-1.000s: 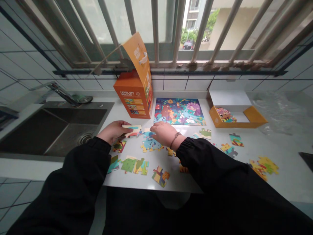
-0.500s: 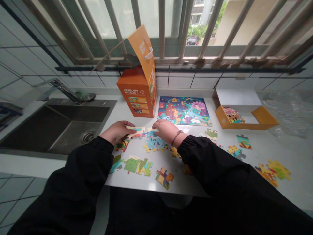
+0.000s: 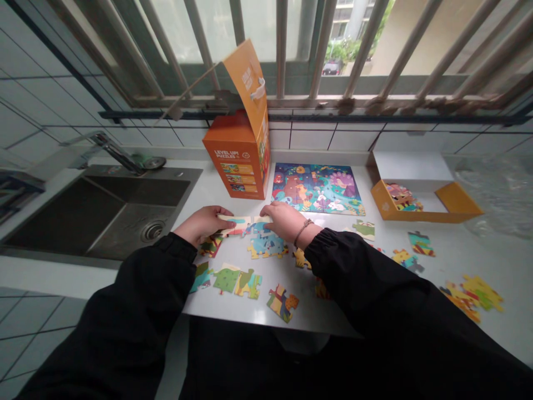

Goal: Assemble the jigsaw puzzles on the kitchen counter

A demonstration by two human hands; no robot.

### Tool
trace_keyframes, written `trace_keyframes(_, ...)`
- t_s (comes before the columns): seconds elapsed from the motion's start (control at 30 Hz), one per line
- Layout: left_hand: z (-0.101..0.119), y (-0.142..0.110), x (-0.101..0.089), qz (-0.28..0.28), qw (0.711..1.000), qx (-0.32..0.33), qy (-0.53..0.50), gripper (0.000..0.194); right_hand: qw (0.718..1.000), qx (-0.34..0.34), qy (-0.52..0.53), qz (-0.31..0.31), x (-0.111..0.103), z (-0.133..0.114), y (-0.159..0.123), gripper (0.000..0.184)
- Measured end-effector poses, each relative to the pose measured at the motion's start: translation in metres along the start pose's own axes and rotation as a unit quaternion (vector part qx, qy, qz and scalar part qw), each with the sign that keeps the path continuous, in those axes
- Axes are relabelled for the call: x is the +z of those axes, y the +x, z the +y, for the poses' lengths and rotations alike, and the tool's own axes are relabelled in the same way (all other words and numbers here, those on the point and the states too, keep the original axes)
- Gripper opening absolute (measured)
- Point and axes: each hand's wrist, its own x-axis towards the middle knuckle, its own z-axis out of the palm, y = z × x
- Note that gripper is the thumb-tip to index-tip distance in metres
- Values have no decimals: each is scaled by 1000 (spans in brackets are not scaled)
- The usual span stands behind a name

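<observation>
My left hand (image 3: 205, 223) pinches a cream and red puzzle piece (image 3: 239, 226) between thumb and fingers. Right beside that piece, my right hand (image 3: 286, 221), with a bracelet at the wrist, has its fingers closed on a blue-and-cream puzzle piece (image 3: 260, 226). Below it lies a joined blue elephant section (image 3: 268, 246) with yellow edges. A narrow gap shows between the two held pieces at the top. Under my left hand is a dark red and green piece (image 3: 212, 245). Closer to me lie green dinosaur pieces (image 3: 227, 279) and a piece with a spotted animal (image 3: 283, 303).
A finished dark blue puzzle (image 3: 318, 189) lies behind my hands. An orange puzzle box (image 3: 237, 166) stands at its left, an open yellow box (image 3: 425, 214) at its right. Loose pieces (image 3: 421, 243) lie rightward near clear plastic wrap (image 3: 495, 189). A sink (image 3: 125, 222) is left.
The view has shifted slightly, so everything sits a little further right. Both hands keep their hold, with hardly any movement against the pieces.
</observation>
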Motion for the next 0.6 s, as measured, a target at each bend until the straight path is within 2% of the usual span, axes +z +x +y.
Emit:
trace_keyframes(0.3,-5,0,-1,1,999,0,-36,58,1000,-8,-21,-19,-5,-2,2,45)
trace_keyframes(0.5,-3,-14,-2,-25,997,3,-74,61,999,-9,-25,-42,-7,-1,7,53)
trace_keyframes(0.6,0,-21,3,-34,996,2,-86,59,999,10,-14,-42,-7,2,12,64)
